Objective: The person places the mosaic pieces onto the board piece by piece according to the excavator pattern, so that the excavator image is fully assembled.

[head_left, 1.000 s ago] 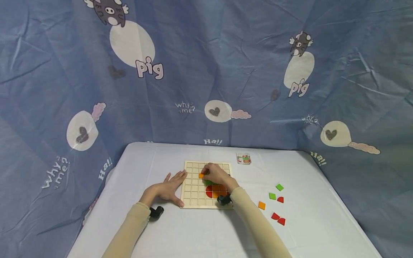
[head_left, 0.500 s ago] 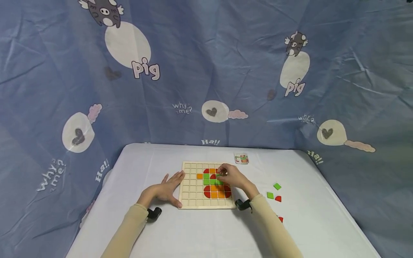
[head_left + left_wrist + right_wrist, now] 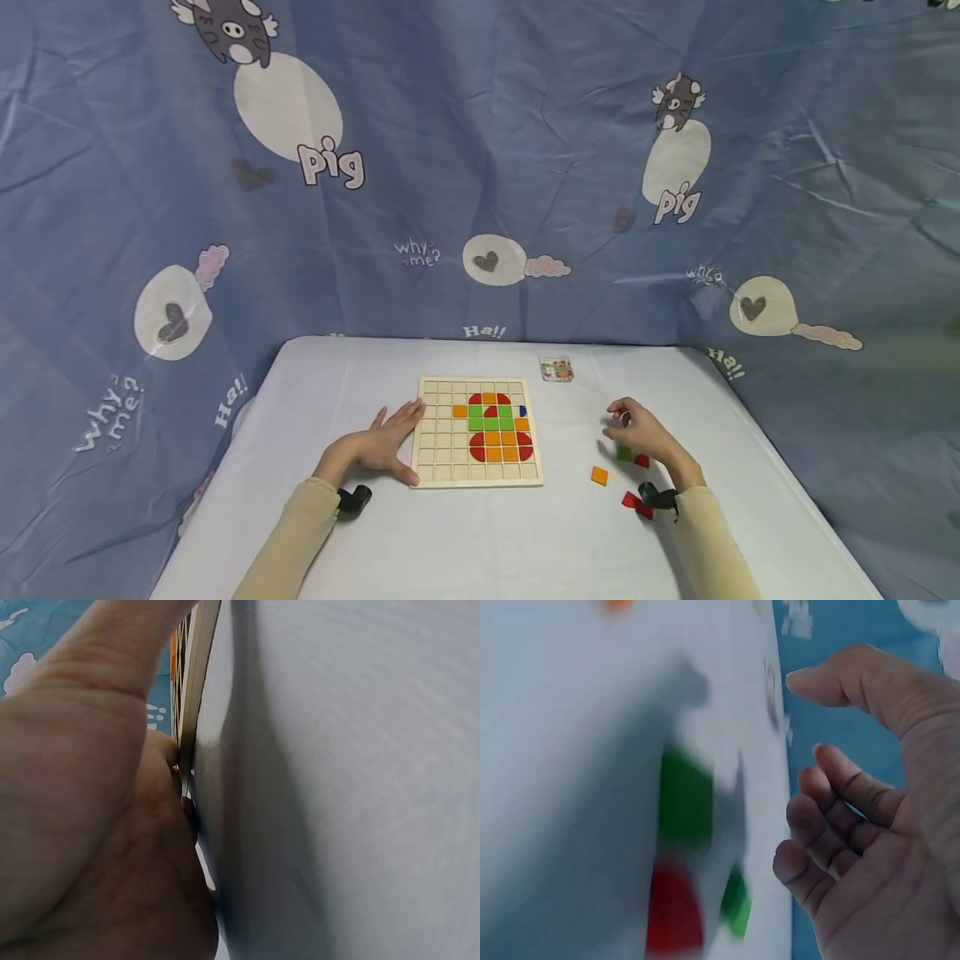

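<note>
A pale wooden grid board [image 3: 437, 468] lies on the white table. Red, orange and green tiles fill several of its squares, with a small blue piece [image 3: 522, 412] at the right. My left hand [image 3: 378, 447] rests flat with spread fingers, fingertips and thumb at the board's left edge. My right hand [image 3: 642, 434] hovers over loose tiles right of the board, fingers loosely bent and holding nothing. Beneath it the right wrist view shows a green square tile [image 3: 685, 796], a red rounded tile [image 3: 673, 911] and another green tile [image 3: 736, 904].
Nearer the front lie a loose orange square [image 3: 599, 476] and two red tiles [image 3: 645, 511]. A small picture card [image 3: 557, 369] sits behind the board's right corner. Blue printed cloth [image 3: 420, 183] hangs behind and beside the table.
My right hand has let go of the orange square on the board, passed over the right-hand tiles, then moved right to the loose tiles. My left hand has stayed at the edge.
</note>
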{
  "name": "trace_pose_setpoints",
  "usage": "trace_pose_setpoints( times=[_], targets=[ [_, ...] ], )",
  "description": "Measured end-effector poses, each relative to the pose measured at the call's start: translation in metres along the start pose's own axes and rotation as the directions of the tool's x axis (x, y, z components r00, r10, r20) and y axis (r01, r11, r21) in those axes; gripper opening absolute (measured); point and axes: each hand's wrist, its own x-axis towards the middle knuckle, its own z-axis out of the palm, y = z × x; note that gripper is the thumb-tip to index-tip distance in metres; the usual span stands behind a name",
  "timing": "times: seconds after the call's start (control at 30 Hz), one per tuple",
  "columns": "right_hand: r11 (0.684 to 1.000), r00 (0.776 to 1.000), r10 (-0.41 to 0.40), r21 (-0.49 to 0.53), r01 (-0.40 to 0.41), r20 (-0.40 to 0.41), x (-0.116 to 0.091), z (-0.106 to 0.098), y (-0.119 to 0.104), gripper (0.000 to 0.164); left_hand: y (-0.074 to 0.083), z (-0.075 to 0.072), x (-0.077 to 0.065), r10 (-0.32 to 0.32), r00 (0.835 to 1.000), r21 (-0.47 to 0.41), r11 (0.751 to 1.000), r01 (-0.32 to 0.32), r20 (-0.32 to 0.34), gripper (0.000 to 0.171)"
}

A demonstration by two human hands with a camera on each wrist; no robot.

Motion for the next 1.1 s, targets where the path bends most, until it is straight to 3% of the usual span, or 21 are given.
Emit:
trace_pose_setpoints(
  times=[0.17, 0.37, 0.67, 1.1],
  targets=[
    [0.995, 0.994, 0.093, -0.034, -0.095, -0.059, -0.01, -0.017, 0.028, 0.049, 0.001, -0.001, -0.001, 0.004, 1.0, -0.014, 1.0, -0.004, -0.004, 0.133],
    [0.986, 0.988, 0.131, -0.095, -0.139, -0.085, -0.012, -0.021, 0.046, 0.046, -0.001, -0.001, -0.001, 0.005, 1.0, -0.024, 1.0, -0.005, -0.007, 0.134],
    [0.964, 0.967, 0.25, -0.084, -0.253, -0.052, -0.012, -0.026, 0.048, 0.032, -0.001, 0.0, 0.0, 0.015, 1.0, -0.046, 0.999, -0.015, -0.011, 0.135],
    [0.972, 0.972, 0.216, -0.073, -0.222, -0.09, -0.012, -0.015, 0.038, 0.034, 0.001, -0.001, -0.001, 0.01, 1.0, -0.045, 0.999, -0.01, -0.01, 0.134]
  ],
)
